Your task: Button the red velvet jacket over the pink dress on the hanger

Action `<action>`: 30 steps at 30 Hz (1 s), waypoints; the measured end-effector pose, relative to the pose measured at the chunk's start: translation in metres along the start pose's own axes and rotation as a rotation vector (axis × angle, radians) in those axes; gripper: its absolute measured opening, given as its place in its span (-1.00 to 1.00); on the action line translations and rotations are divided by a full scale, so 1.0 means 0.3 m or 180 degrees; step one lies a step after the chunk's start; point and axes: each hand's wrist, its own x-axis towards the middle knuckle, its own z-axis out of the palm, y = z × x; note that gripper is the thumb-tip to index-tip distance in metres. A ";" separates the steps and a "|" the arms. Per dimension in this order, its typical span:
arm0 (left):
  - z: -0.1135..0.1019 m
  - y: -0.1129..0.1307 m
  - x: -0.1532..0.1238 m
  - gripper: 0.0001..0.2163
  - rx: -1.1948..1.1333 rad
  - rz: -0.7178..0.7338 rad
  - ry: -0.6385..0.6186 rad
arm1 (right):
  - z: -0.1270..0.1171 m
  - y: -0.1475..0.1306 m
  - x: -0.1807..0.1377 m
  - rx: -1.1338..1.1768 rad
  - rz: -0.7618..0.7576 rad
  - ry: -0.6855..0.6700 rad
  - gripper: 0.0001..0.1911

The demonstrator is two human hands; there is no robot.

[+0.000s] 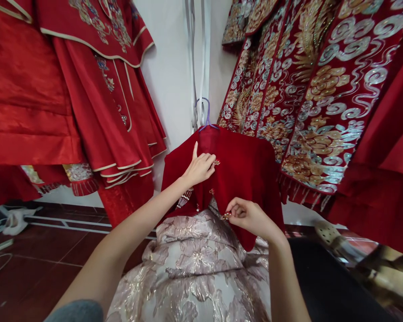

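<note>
Here, long red garments crowd both sides: an embroidered robe (322, 98) at the right, a pale-piped red gown (134, 129) at the left, leaving a narrow working space. Pale floral brocade (201, 273) bunches just under the hem of the red velvet jacket (255, 165), which is in the middle and could snag on those folds. The step in hand appears to be handling the jacket's front edges at their fastenings; a next move there calls for a light pinch and slack cloth. The left forearm crosses one front panel, partly hiding a beaded tassel (184, 198). The left hand (199, 169) has one finger raised, the others curled by the upper ornament (216, 163); whether they grip it, I cannot tell. The right hand (243, 216) narrows thumb and finger on the lower ornament (226, 216). Between them sits a tiny middle ornament (212, 191).
</note>
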 end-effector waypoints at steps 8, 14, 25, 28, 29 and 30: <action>-0.001 -0.035 0.003 -0.77 0.0055 0.0311 -0.0097 | 0.082 -0.012 0.057 -0.0326 -0.0416 0.0415 -0.73; -0.035 -0.073 -0.037 -0.71 0.0518 -0.0160 0.0129 | 0.086 -0.128 0.272 -0.1607 -0.0797 0.2352 -0.51; -0.054 -0.213 -0.201 -0.53 0.1031 -0.0544 -0.0481 | -0.073 -0.107 0.282 -0.2712 0.0268 0.2242 -0.31; -0.070 -0.232 -0.226 -0.47 0.1217 -0.0996 -0.0747 | -0.126 -0.114 0.274 -0.2567 0.0558 0.2036 -0.24; -0.072 -0.235 -0.231 -0.41 0.1274 -0.1294 -0.0775 | -0.140 -0.115 0.284 -0.2513 0.0640 0.2034 -0.22; -0.071 -0.236 -0.233 -0.32 0.1303 -0.1629 -0.0785 | -0.151 -0.114 0.298 -0.2458 0.0711 0.2064 -0.21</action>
